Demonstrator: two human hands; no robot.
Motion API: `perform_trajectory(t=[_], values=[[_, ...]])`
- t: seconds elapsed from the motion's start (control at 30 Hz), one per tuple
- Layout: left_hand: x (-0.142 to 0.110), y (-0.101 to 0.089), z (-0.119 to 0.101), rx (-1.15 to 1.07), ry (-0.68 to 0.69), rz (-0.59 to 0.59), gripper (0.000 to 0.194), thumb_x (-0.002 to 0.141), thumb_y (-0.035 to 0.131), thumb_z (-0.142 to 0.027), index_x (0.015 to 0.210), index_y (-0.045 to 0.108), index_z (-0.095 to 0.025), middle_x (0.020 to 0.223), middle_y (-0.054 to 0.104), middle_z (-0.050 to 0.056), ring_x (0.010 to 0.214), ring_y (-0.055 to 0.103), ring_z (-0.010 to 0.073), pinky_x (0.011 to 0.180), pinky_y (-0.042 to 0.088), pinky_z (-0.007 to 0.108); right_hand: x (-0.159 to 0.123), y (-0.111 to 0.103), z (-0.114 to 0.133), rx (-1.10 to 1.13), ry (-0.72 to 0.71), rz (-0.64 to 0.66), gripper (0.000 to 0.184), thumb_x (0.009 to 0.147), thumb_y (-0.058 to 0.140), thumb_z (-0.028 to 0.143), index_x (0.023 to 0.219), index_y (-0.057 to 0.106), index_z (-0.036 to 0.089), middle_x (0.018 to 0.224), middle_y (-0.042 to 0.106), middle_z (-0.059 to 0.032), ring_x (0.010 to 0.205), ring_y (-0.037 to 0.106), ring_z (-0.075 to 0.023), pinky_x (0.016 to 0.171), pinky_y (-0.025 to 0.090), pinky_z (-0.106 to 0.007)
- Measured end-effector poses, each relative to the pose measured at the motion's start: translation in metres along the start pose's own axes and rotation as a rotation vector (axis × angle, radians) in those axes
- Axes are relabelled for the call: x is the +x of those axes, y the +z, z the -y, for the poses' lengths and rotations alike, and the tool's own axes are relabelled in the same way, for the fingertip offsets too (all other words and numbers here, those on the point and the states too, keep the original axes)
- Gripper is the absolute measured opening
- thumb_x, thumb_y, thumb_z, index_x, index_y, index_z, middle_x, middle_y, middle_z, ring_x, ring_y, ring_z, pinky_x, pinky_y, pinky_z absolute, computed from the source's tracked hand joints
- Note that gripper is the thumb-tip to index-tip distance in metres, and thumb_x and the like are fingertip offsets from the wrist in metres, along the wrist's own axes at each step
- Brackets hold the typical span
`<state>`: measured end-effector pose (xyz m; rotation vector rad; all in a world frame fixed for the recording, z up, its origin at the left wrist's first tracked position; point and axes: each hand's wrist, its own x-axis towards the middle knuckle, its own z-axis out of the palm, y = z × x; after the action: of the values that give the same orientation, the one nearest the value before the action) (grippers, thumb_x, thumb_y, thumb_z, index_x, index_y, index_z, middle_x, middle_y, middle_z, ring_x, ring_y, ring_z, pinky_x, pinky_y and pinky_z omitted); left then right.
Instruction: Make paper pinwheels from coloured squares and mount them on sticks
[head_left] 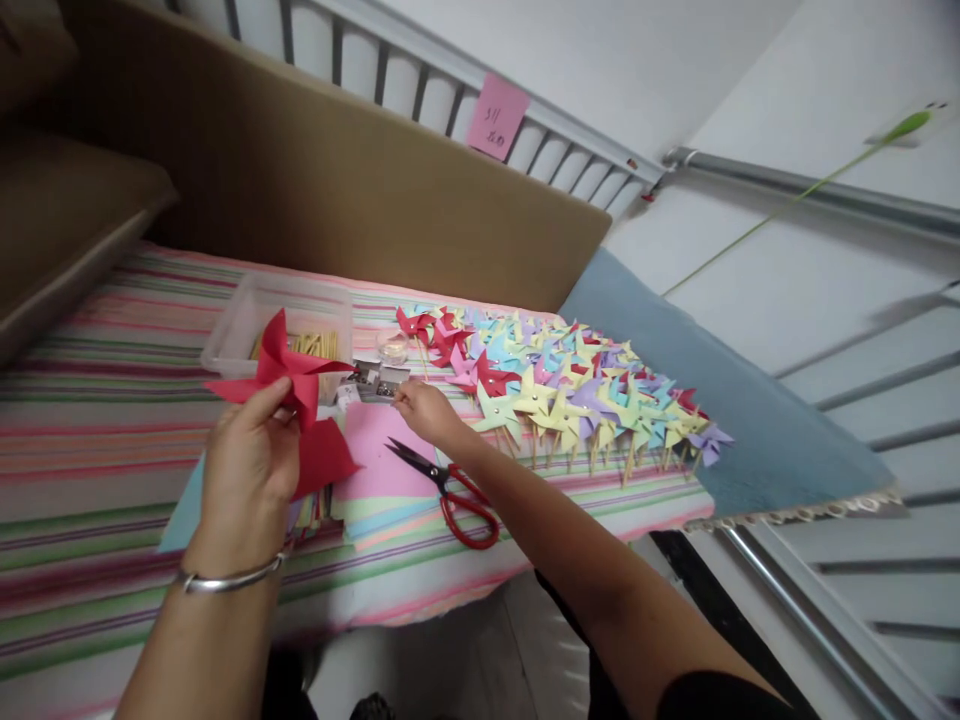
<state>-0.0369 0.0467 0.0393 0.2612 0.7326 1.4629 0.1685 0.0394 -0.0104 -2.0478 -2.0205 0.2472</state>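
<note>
A red paper pinwheel head [277, 362] is pinched in my left hand [253, 450], thumb pressed near its centre. My right hand [426, 410] has its fingers closed together at the edge of a small dark tray of tiny parts [369, 375]. Whatever is between those fingertips is too small to make out. Close below the right hand, red-handled scissors [436, 474] lie with their blades slightly apart on a stack of coloured paper, a pink sheet [382, 440] on top. More red paper [324, 460] lies under my left hand.
Behind the pinwheel stands a clear plastic box [225, 325] of wooden sticks [321, 345]. Many finished pinwheels [566, 405] on sticks crowd the right of the striped cloth [82, 440]. A cardboard panel [360, 190] stands along the back, with white railings behind it.
</note>
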Motion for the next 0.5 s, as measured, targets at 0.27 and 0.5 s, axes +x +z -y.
perform_trajectory(t=[0.27, 0.5], values=[[0.002, -0.002, 0.005, 0.018, 0.035, 0.026, 0.024, 0.060, 0.066, -0.001, 0.051, 0.051, -0.018, 0.061, 0.061, -0.002, 0.056, 0.052, 0.0083, 0.053, 0.045, 0.017, 0.001, -0.008, -0.004, -0.082, 0.108, -0.022, 0.020, 0.087, 0.044, 0.020, 0.089, 0.064, 0.020, 0.088, 0.069, -0.0031, 0.079, 0.061, -0.0158, 0.066, 0.039, -0.023], [0.008, -0.006, 0.007, 0.023, 0.009, 0.027, 0.020, 0.059, 0.068, -0.004, 0.055, 0.054, -0.017, 0.061, 0.060, -0.001, 0.056, 0.051, 0.0085, 0.056, 0.046, 0.018, 0.038, -0.015, 0.008, -0.211, 0.168, -0.027, 0.025, 0.087, 0.041, 0.019, 0.096, 0.065, 0.018, 0.097, 0.070, -0.0099, 0.088, 0.064, -0.0215, 0.073, 0.044, -0.028]])
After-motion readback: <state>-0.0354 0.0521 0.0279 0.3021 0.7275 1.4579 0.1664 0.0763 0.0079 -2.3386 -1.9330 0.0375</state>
